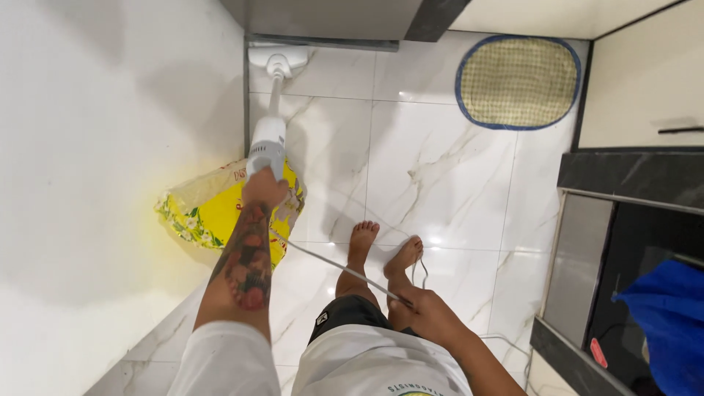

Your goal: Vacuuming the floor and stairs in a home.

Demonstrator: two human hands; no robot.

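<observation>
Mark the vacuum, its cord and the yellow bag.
vacuum (267,143), head view, on the white body above the left hand.
cord (330,264), head view, on the taut stretch between the hands.
yellow bag (202,213), head view, on its yellow face.

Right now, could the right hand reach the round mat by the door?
Probably not. The right hand holds the white cord close by the body, while the round mat lies far across bare floor, beyond the feet.

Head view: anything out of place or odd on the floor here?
Mostly tidy. One oddity: a crumpled yellow bag slumps against the white wall, right beside the vacuum held by the left hand. The white cord runs slack past the bare feet to the right hand, which looks like a possible trip hazard.
</observation>
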